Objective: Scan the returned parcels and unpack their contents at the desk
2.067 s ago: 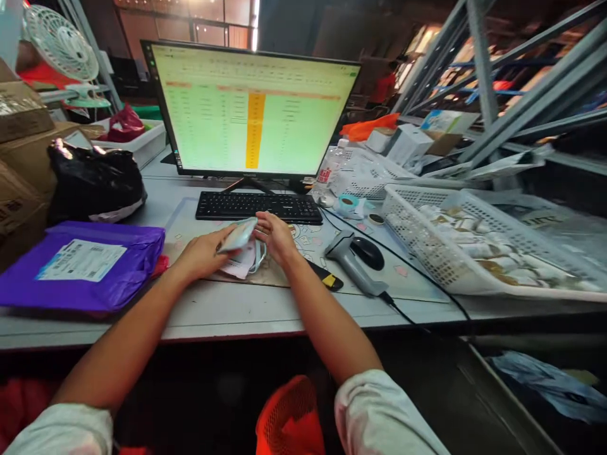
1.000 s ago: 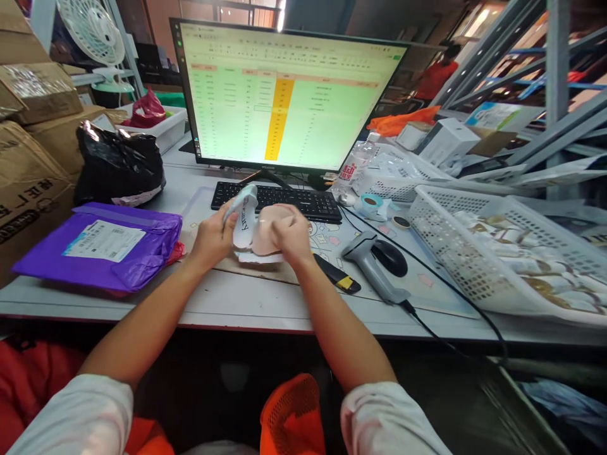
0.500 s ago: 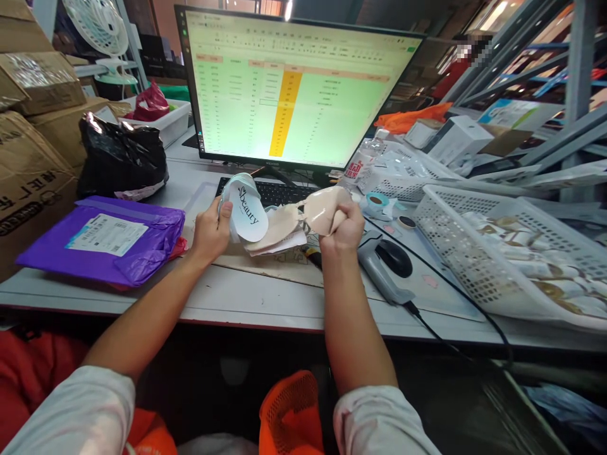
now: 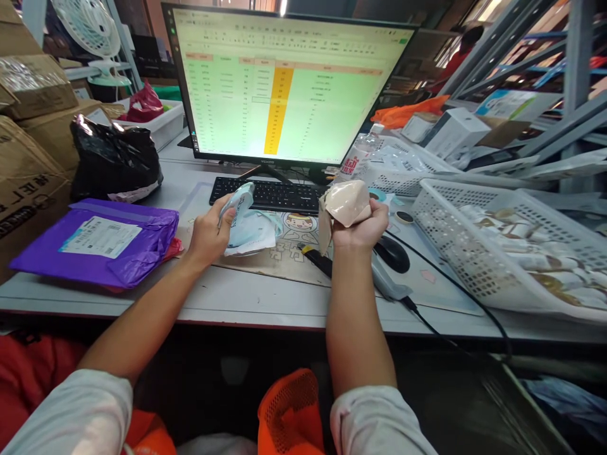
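My left hand point(image 4: 210, 232) is closed on the edge of a pale blue and white plastic packaging bag point(image 4: 255, 231), which hangs over the front of the keyboard. To the right, my right hand point(image 4: 364, 229) grips a beige stick-on bra point(image 4: 348, 202) with shiny, moulded cups. One cup is turned up toward me, and part of the bra droops beside the wrist. Bag and bra are apart. Below them, a black and yellow utility knife point(image 4: 315, 258) lies on the desk mat point(image 4: 284, 264), partly behind my right wrist.
A monitor point(image 4: 284, 114) stands behind the keyboard point(image 4: 287, 196). At left lie a purple parcel point(image 4: 99, 243) and a black plastic bag point(image 4: 116, 158). A mouse point(image 4: 392, 254) and a corded grey scanner point(image 4: 386, 281) are at right, near a white basket point(image 4: 455, 253) of wrapped items.
The bra has come away from the packaging and moved right with my right hand. The bag has tilted in my left hand, so the printed card no longer faces me. The view has shifted slightly.
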Tool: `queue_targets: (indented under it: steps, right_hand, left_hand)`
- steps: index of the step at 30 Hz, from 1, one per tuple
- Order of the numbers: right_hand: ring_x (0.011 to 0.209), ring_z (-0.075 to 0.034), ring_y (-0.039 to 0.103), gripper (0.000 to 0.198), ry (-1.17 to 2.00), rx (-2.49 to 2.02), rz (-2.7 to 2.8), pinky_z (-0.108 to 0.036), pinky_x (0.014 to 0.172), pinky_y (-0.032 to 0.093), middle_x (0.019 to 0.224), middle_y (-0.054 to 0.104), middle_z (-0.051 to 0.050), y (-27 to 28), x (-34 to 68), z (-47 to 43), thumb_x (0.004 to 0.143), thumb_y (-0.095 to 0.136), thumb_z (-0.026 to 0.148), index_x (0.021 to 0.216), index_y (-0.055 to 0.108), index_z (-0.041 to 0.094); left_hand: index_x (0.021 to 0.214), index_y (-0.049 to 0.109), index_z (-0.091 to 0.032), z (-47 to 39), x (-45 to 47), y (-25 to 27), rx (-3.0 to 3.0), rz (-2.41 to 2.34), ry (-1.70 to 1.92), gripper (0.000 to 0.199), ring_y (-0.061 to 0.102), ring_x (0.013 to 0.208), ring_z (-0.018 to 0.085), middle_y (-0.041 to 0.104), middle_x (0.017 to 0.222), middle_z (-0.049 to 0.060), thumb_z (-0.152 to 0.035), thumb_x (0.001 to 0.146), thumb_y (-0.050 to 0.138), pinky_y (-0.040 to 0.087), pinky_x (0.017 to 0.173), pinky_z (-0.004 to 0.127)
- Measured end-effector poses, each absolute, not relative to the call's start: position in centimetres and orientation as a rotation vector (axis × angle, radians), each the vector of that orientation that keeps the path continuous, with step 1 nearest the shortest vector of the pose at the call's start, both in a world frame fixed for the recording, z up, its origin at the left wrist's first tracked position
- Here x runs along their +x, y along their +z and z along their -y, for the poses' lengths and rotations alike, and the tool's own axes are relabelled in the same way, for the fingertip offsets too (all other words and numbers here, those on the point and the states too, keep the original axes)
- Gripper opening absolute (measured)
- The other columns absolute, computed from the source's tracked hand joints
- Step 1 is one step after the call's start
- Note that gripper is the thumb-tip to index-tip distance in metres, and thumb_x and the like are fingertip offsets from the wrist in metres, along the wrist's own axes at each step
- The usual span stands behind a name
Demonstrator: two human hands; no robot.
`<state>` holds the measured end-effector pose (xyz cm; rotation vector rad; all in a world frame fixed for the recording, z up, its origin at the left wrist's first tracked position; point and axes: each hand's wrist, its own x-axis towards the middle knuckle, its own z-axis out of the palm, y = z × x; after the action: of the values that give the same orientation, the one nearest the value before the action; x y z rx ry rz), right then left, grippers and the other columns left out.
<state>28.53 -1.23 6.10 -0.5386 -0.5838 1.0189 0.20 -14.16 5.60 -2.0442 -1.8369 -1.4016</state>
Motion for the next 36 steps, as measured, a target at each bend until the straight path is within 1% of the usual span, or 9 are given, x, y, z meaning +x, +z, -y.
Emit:
queue_targets:
  steps: [6, 13, 17, 19, 25, 28, 30, 32, 36]
  right_hand:
    - [0.09, -0.018, 0.069, 0.021, 1.105, -0.428, 0.504, -0.03, 0.075, 0.061, 0.091, 0.065, -0.002, 7.8, 27.4, 3.3, 0.083, 0.048, 0.038, 0.087, 0.062, 0.022]
    - [0.103, -0.021, 0.069, 0.025, 1.17, -0.38, 0.468, -0.032, 0.081, 0.062, 0.096, 0.067, -0.005, 8.8, 27.7, 4.8, 0.083, 0.053, 0.045, 0.085, 0.062, 0.022]
    - [0.109, -0.024, 0.069, 0.028, 1.258, -0.299, 0.47, -0.038, 0.087, 0.062, 0.101, 0.07, -0.007, 9.6, 27.6, 5.7, 0.085, 0.054, 0.044, 0.094, 0.065, 0.021]
    - [0.114, -0.025, 0.068, 0.031, 1.329, -0.263, 0.476, -0.04, 0.094, 0.06, 0.104, 0.072, -0.006, 10.0, 27.0, 6.5, 0.086, 0.055, 0.042, 0.104, 0.068, 0.021]
    - [0.133, -0.03, 0.058, 0.056, 1.553, -0.214, 0.737, -0.051, 0.114, 0.047, 0.121, 0.073, -0.003, 9.9, 24.0, 10.1, 0.077, 0.073, 0.048, 0.129, 0.065, 0.03]
    - [0.142, -0.032, 0.05, 0.07, 1.554, -0.252, 1.019, -0.053, 0.117, 0.044, 0.13, 0.069, -0.005, 9.3, 23.1, 10.9, 0.071, 0.08, 0.057, 0.134, 0.062, 0.032]
    - [0.144, -0.033, 0.046, 0.076, 1.54, -0.262, 1.149, -0.053, 0.117, 0.044, 0.135, 0.067, -0.006, 9.1, 22.9, 11.0, 0.069, 0.082, 0.06, 0.136, 0.06, 0.032]
    - [0.145, -0.033, 0.045, 0.076, 1.526, -0.257, 1.21, -0.053, 0.117, 0.044, 0.138, 0.064, -0.006, 9.0, 22.8, 10.7, 0.069, 0.082, 0.059, 0.137, 0.059, 0.033]
    - [0.145, -0.031, 0.045, 0.07, 1.487, -0.259, 1.229, -0.053, 0.116, 0.046, 0.141, 0.061, -0.005, 9.0, 22.5, 10.2, 0.072, 0.083, 0.051, 0.135, 0.058, 0.033]
  left_hand:
    - [0.14, 0.062, -0.017, 14.4, 0.6, 5.6, -2.127, 1.771, -1.448, 0.051, 0.072, 0.096, 0.021, 0.075, 0.119, 0.01, -0.049, 0.108, 0.039, 0.052, 0.084, 0.027]
    - [0.14, 0.064, -0.02, 14.9, 0.6, 6.1, -2.624, 1.36, -1.261, 0.043, 0.051, 0.144, 0.023, 0.058, 0.151, 0.01, -0.033, 0.107, 0.039, 0.039, 0.122, 0.04]
    - [0.126, 0.074, -0.022, 15.1, 1.1, 5.6, -3.059, 1.437, -0.68, 0.046, 0.064, 0.129, 0.029, 0.07, 0.135, 0.012, -0.055, 0.1, 0.055, 0.048, 0.112, 0.042]
    - [0.124, 0.075, -0.02, 15.1, 1.7, 5.3, -3.039, 1.573, -0.664, 0.053, 0.066, 0.124, 0.031, 0.072, 0.129, 0.013, -0.062, 0.097, 0.056, 0.049, 0.109, 0.044]
    - [0.142, 0.064, -0.017, 15.4, 3.9, 4.8, -3.652, 1.425, -1.256, 0.086, 0.055, 0.137, 0.036, 0.063, 0.144, 0.018, -0.083, 0.09, 0.046, 0.04, 0.117, 0.05]
    - [0.146, 0.059, -0.023, 15.6, 4.7, 4.9, -3.997, 1.061, -2.085, 0.095, 0.058, 0.135, 0.036, 0.061, 0.146, 0.018, -0.092, 0.082, 0.046, 0.052, 0.106, 0.049]
    - [0.136, 0.064, -0.025, 15.5, 4.3, 5.6, -3.371, 1.18, -2.978, 0.084, 0.066, 0.124, 0.035, 0.068, 0.137, 0.015, -0.087, 0.08, 0.057, 0.06, 0.092, 0.044]
    - [0.122, 0.069, -0.025, 15.0, 3.0, 6.6, -2.48, 1.339, -3.458, 0.066, 0.071, 0.111, 0.031, 0.074, 0.122, 0.012, -0.074, 0.077, 0.073, 0.062, 0.081, 0.038]
    - [0.094, 0.068, -0.02, 13.6, -0.4, 8.0, -1.303, 1.411, -3.475, 0.043, 0.072, 0.076, 0.017, 0.074, 0.091, 0.003, -0.045, 0.065, 0.088, 0.058, 0.058, 0.023]
